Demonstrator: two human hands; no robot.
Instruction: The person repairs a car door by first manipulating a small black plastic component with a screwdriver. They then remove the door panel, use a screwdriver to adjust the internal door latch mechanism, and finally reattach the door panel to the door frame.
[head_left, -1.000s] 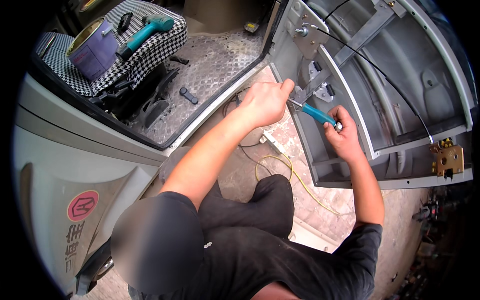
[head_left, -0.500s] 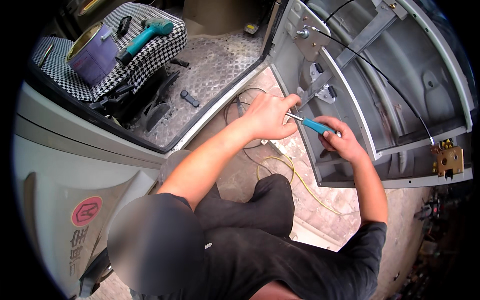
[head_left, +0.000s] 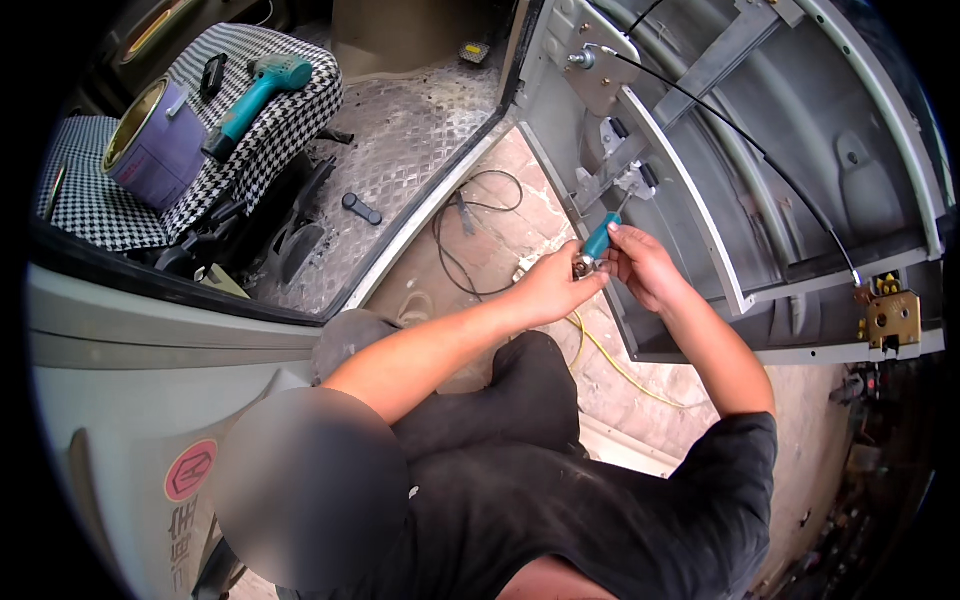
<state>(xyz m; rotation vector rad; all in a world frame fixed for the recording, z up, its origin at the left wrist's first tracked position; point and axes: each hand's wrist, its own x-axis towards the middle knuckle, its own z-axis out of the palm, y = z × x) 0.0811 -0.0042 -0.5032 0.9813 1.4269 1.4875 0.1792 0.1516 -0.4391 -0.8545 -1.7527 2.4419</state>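
A screwdriver [head_left: 602,236] with a teal handle is in my right hand [head_left: 648,268], its thin shaft pointing up and away toward the door frame. My left hand [head_left: 556,288] is closed beside the handle's near end, fingers pinching a small shiny metal part [head_left: 583,268]. Whether that part touches the handle I cannot tell. Just beyond the screwdriver's tip is a metal bracket [head_left: 636,178] with a black piece, fixed on the bare grey vehicle door [head_left: 730,150]. A black cable [head_left: 770,160] runs across the door to a brass-coloured latch [head_left: 893,320] at its edge.
On the checked seat [head_left: 75,215] at the left are a purple can [head_left: 160,150] and a teal cordless drill [head_left: 240,115]. A black crank-shaped piece [head_left: 362,209] lies on the cab floor [head_left: 400,140]. Dark cable [head_left: 437,225] and yellow cord [head_left: 630,375] loop over the paving.
The screwdriver has swung round, its shaft now pointing away from my left hand. My left hand has drawn nearer me and shows a small metal part. The view has shifted slightly.
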